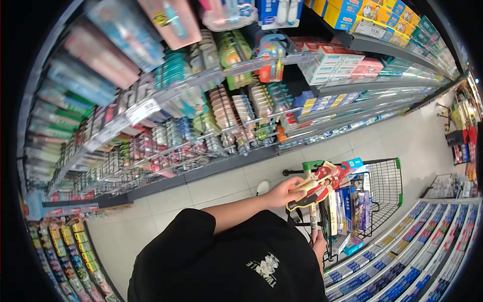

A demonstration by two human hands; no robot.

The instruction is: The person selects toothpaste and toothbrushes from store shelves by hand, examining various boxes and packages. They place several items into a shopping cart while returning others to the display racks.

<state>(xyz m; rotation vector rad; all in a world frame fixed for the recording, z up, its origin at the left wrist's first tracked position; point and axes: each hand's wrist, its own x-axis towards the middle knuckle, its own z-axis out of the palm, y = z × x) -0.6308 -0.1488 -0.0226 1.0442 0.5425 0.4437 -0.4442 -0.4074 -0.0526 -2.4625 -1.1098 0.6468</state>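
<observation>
My left hand (287, 193) is closed on a red and cream package (322, 180), which it holds over the near end of a wire shopping cart (385, 189). Lower down, my right hand (320, 245) is beside the cart's handle (313, 216); its fingers are mostly hidden, so its grip cannot be made out. Inside the cart, blue and purple boxes (352, 204) stand upright, with a teal box (353, 246) near the lower side.
Shelves of hanging toothbrush packs (221, 108) run along the upper left. Stacked toothpaste boxes (334, 63) fill shelves at the upper right. More shelves (412, 251) curve along the lower right, and racks (73, 249) stand at the lower left. Tiled floor (216, 191) lies between.
</observation>
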